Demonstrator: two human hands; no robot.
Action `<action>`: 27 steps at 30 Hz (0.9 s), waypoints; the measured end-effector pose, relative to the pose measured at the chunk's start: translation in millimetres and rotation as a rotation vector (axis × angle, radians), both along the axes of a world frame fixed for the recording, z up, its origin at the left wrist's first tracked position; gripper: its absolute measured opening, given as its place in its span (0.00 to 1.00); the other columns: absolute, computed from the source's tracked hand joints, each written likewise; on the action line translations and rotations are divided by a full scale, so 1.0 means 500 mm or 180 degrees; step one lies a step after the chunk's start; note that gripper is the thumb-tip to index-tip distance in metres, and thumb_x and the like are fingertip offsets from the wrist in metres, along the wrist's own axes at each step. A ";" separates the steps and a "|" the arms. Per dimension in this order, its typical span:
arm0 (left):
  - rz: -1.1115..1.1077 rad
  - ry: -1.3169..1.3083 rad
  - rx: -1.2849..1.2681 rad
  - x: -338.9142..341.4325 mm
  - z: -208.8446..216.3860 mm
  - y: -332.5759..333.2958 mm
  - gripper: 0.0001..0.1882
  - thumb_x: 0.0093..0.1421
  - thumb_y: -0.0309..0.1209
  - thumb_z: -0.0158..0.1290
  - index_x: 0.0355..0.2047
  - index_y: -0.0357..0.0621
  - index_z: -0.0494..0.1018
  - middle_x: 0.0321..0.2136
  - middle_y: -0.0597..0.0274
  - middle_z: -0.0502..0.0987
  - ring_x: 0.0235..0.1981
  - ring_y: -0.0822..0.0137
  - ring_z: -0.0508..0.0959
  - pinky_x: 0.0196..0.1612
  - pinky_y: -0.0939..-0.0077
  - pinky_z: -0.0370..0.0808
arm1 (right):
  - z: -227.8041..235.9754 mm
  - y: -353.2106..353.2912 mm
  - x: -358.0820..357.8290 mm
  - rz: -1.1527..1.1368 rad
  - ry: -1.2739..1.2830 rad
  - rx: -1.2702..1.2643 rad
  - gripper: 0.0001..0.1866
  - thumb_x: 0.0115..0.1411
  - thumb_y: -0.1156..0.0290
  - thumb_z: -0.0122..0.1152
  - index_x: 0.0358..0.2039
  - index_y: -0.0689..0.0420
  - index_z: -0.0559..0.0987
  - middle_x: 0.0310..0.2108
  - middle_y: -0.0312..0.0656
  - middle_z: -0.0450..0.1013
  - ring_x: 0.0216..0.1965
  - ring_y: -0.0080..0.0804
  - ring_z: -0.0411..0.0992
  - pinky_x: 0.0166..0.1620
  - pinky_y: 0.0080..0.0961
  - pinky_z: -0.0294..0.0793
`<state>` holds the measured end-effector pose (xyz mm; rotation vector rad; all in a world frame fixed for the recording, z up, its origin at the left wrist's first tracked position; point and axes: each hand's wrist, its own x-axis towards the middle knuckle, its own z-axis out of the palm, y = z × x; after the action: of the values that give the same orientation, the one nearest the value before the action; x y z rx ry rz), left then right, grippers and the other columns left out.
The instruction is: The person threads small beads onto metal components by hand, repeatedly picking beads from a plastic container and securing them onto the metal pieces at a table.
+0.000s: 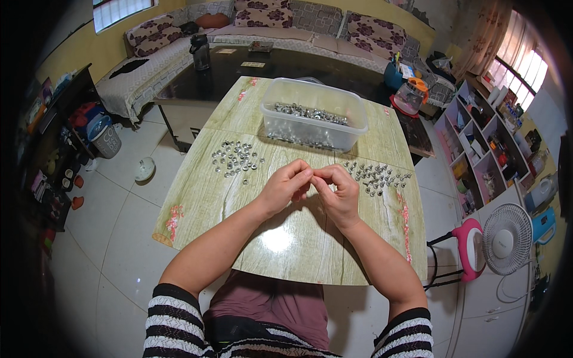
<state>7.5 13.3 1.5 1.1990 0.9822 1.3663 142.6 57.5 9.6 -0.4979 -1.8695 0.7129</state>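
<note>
Over the middle of the table, my left hand (287,186) and my right hand (338,194) meet with thumbs and forefingers pinched together at the fingertips. Whatever lies between them is too small and covered to make out. Left of my hands, small silvery ring-like metal pieces (234,158) lie scattered in a loose group. To the right, near my right hand, spreads a group of small metal screw-like pieces (377,178), several standing upright. Beyond my hands stands a clear plastic box (315,132) with many shiny metal parts (307,113) inside.
The green marbled table (280,250) carries everything. Behind it is a dark glossy table (286,62) with a dark bottle (200,52) and a clear jug with an orange lid (410,95). At the right are a white fan (507,237) and a pink-backed chair (470,249).
</note>
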 end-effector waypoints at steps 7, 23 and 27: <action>-0.0109 -0.0169 -0.0242 -0.006 -0.003 0.000 0.16 0.60 0.42 0.39 0.24 0.45 0.65 0.15 0.73 0.63 0.15 0.81 0.63 0.17 0.89 0.60 | 0.007 -0.006 0.000 -0.0020 -0.0103 0.0083 0.04 0.47 0.78 0.59 0.25 0.62 0.74 0.23 0.39 0.69 0.23 0.23 0.68 0.26 0.16 0.68; -0.0140 -0.0190 -0.0159 -0.005 -0.005 0.001 0.15 0.59 0.42 0.40 0.24 0.45 0.65 0.15 0.72 0.63 0.15 0.82 0.63 0.17 0.89 0.60 | 0.005 -0.005 -0.002 -0.0025 -0.0087 0.0031 0.04 0.47 0.78 0.58 0.25 0.61 0.74 0.23 0.40 0.68 0.23 0.25 0.68 0.26 0.18 0.68; 0.0061 -0.0091 -0.0563 -0.007 -0.001 -0.001 0.16 0.59 0.43 0.39 0.24 0.45 0.65 0.16 0.72 0.63 0.16 0.81 0.64 0.18 0.89 0.60 | 0.002 -0.005 -0.002 0.0024 -0.0096 0.0041 0.04 0.47 0.78 0.58 0.25 0.61 0.74 0.23 0.40 0.68 0.23 0.25 0.68 0.26 0.18 0.68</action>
<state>3.9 12.7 1.2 1.0375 1.0733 1.2797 141.6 55.0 10.7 -0.4963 -1.9039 0.7014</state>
